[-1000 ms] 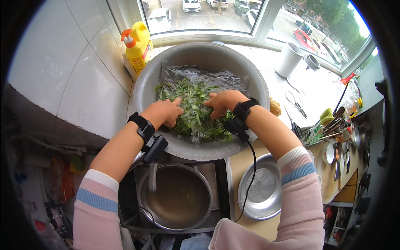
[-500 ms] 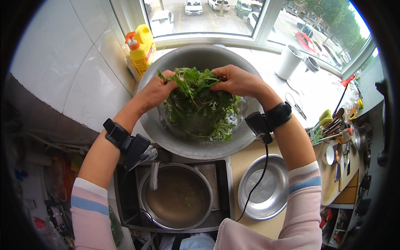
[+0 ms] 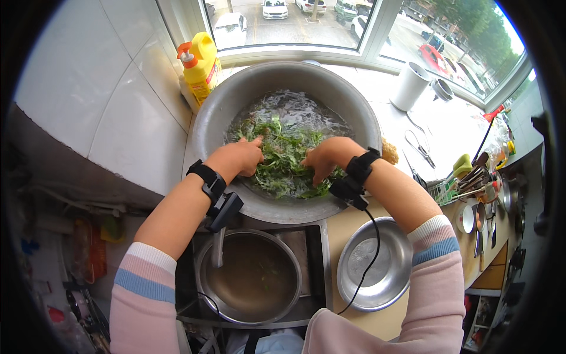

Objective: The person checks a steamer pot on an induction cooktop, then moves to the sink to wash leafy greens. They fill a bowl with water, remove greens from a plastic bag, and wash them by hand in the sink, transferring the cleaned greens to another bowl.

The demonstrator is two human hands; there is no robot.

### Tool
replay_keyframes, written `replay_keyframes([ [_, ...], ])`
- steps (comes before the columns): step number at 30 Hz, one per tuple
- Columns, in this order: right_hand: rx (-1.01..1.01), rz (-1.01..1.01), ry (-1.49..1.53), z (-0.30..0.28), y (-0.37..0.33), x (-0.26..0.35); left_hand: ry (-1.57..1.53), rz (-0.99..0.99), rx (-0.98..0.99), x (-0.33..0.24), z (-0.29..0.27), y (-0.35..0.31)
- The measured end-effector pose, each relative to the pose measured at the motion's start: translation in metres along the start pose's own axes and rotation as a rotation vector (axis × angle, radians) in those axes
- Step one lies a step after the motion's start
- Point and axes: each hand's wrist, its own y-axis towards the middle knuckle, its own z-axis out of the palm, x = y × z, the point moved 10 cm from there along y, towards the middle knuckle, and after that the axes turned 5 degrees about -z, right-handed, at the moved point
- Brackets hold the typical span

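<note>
A large metal basin (image 3: 236,100) is seen on the desk (image 3: 448,127) below the window, filled with water and leafy greens (image 3: 283,156). The left hand (image 3: 236,160) is pressed down on the greens at the basin's near left, fingers curled into the leaves. The right hand (image 3: 327,158) is likewise laid on the greens at the near right, fingers bent among them. A yellow bottle (image 3: 203,65) is stood just beside the basin's far left rim. A pot (image 3: 253,280) and a small metal bowl (image 3: 377,271) are placed nearer the person.
</note>
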Motion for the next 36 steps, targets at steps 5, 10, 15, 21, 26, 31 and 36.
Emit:
replay_keyframes([
  [5, -0.060, 0.084, 0.068, -0.014, -0.012, -0.008, -0.161, 0.131, -0.020, -0.023, -0.009, -0.012],
  [10, -0.498, -0.261, 0.458, -0.081, -0.072, 0.012, -0.932, 0.299, -0.272, -0.009, -0.075, -0.050],
  [15, -0.667, -0.334, 0.760, -0.103, -0.094, -0.001, -1.277, 0.340, -0.611, 0.034, -0.103, -0.073],
  [21, -0.437, 0.102, 0.280, -0.067, -0.037, -0.027, -0.260, -0.077, -0.375, 0.027, -0.048, -0.030],
  [26, -0.204, 0.062, 0.140, -0.028, -0.015, 0.003, 0.136, -0.138, -0.022, 0.010, -0.001, -0.014],
  [31, -0.138, 0.147, 0.025, -0.016, -0.018, -0.002, 0.119, -0.016, 0.008, 0.000, -0.001, -0.006],
  [36, -0.240, 0.036, 0.118, -0.033, -0.018, 0.008, -0.367, 0.264, -0.196, -0.018, -0.037, -0.013],
])
